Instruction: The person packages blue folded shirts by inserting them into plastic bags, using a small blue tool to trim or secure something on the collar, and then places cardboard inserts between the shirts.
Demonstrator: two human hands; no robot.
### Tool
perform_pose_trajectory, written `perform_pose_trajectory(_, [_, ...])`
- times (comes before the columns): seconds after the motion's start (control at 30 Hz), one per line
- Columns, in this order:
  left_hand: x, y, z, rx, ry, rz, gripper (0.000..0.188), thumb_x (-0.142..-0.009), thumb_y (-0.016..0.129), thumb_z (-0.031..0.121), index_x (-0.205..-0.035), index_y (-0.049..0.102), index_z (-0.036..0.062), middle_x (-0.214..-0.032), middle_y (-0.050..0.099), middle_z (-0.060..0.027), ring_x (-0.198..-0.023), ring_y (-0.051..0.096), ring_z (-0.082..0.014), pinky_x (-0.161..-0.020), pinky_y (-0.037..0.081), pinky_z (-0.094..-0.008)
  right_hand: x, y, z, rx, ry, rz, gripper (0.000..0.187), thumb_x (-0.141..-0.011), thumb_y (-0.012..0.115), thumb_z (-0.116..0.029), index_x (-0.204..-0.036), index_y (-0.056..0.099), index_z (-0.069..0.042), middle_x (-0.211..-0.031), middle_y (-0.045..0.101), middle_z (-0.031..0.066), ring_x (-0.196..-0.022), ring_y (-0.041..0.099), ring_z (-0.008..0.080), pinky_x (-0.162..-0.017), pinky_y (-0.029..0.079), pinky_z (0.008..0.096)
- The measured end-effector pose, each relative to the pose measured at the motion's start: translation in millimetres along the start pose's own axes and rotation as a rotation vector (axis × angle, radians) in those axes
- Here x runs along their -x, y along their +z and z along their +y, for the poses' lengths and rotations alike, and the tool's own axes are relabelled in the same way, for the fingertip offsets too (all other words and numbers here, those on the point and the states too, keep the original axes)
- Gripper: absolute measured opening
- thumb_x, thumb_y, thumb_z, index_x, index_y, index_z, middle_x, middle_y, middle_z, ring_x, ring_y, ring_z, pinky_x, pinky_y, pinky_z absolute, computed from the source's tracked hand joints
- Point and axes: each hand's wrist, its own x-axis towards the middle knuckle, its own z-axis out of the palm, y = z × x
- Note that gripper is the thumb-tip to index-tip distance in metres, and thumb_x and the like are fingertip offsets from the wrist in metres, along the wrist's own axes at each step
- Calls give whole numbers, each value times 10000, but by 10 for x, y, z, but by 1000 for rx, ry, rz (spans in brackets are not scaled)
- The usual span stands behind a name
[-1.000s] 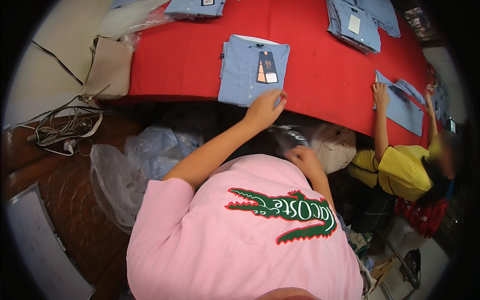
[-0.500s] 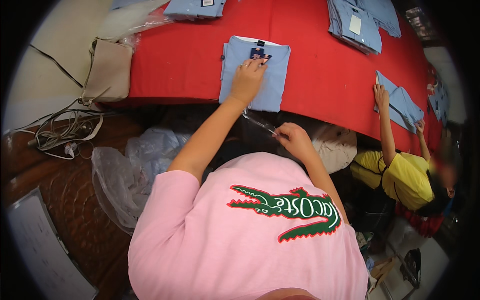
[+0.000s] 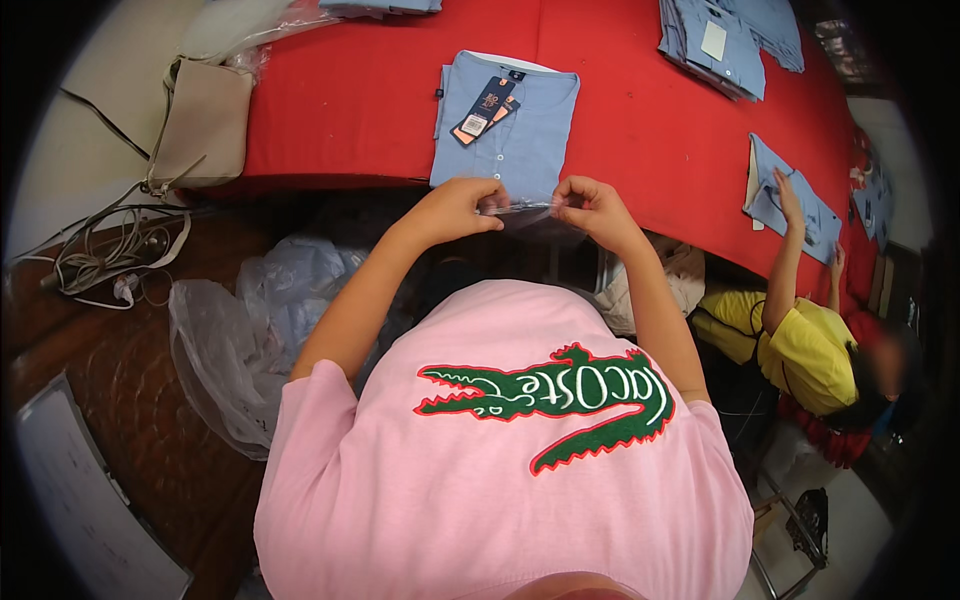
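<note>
Leftward of blue shirt (image 3: 535, 120), beige bag (image 3: 207, 125), cables (image 3: 110, 258)

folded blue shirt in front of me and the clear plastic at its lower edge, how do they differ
The blue shirt is opaque; the clear plastic is see-through. The blue shirt lies folded on the red table; the clear plastic is pinched between the left hand and right hand. The blue shirt carries a dark hang tag; none shows on the clear plastic.
</note>
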Motion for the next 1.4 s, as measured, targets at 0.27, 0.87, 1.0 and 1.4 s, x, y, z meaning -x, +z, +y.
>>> perform_pose_trajectory(0.27, [226,119,-496,752,-146,-21,159,-972,795,126,-992,648,68,-903,730,-27,-938,709,-120,-901,540,-288,-18,-82,196,-360,121,-126,168,-970,795,-143,-950,633,-101,-877,709,-8,-815,685,77,-696,498,230])
perform_pose_trajectory(0.87, [100,329,-582,1153,-129,74,194,-1114,621,298,-1070,565,118,-852,621,-15,-882,750,-199,-1146,509,-438,197,103,507,-1204,-61,3,322,-1106,619,-352,-861,588,-146,-734,625,31,-762,600,155,-686,461,301])
perform_pose_trajectory(1.0, [117,473,-595,1333,-114,187,189,-1116,619,299,-1064,571,123,-850,625,-23,-921,749,-222,-1058,568,-451,224,81,596,-1234,5,-98,313,-1115,611,-349,-882,601,-140,-704,612,15,-681,578,126,-659,465,288])
perform_pose_trajectory(1.4, [215,458,-60,1539,-249,93,339,-1121,593,375,-1220,638,53,-974,738,-86,-1035,745,-217,-965,609,-414,305,292,539,-1212,59,337,244,-1106,628,-339,-1071,705,-110,-1072,756,67,-902,672,160,-782,548,377])
